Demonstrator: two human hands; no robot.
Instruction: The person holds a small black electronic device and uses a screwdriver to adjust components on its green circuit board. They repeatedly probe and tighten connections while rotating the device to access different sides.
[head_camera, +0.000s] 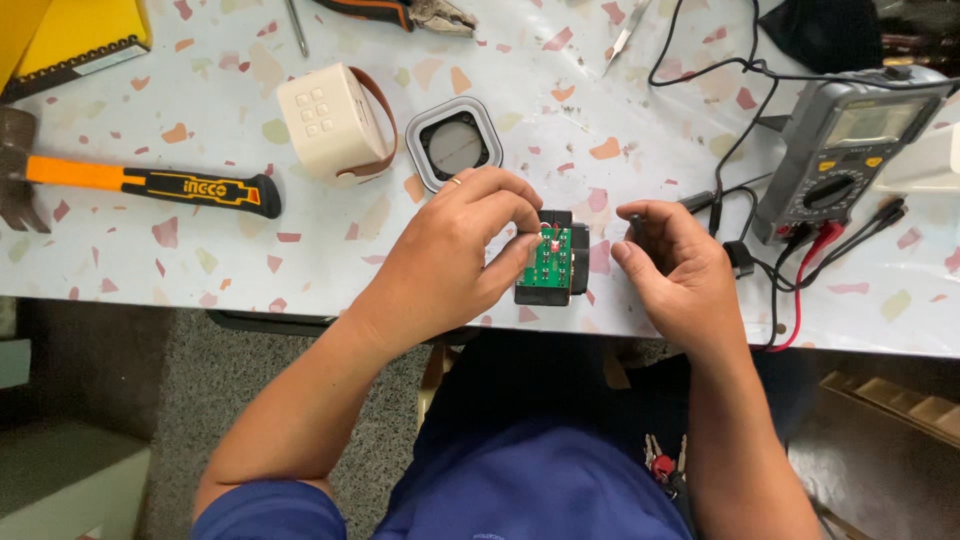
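- Bench (150, 270): speckled top spanning the frame's upper half.
- Multimeter (840, 160): grey, upper right.
- Left hand (450, 255): grasping the green circuit module (550, 262), centre frame, bench front edge.
- Right hand (672, 262): clenched round a dark probe (637, 228) beside it.

grey multimeter screen (873, 122), far right
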